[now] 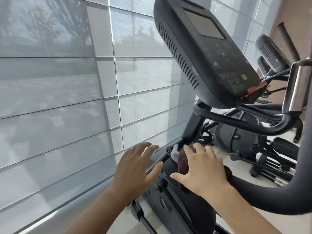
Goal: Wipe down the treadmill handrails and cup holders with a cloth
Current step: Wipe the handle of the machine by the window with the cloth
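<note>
Beside window blinds (pixel 59 98), right hand (pixel 204 168) presses bunched brown cloth (pixel 183 162).

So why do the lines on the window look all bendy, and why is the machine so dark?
In the head view, the wide-angle lens curves the window blind lines; daylight behind it leaves the console dark, and a glint shows on the metal grip. The left hand looks shaded, the right hand on the brown cloth brighter.

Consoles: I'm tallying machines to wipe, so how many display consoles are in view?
3: the large console in front, two smaller ones at the far right, one below the other; more may be hidden.
</note>
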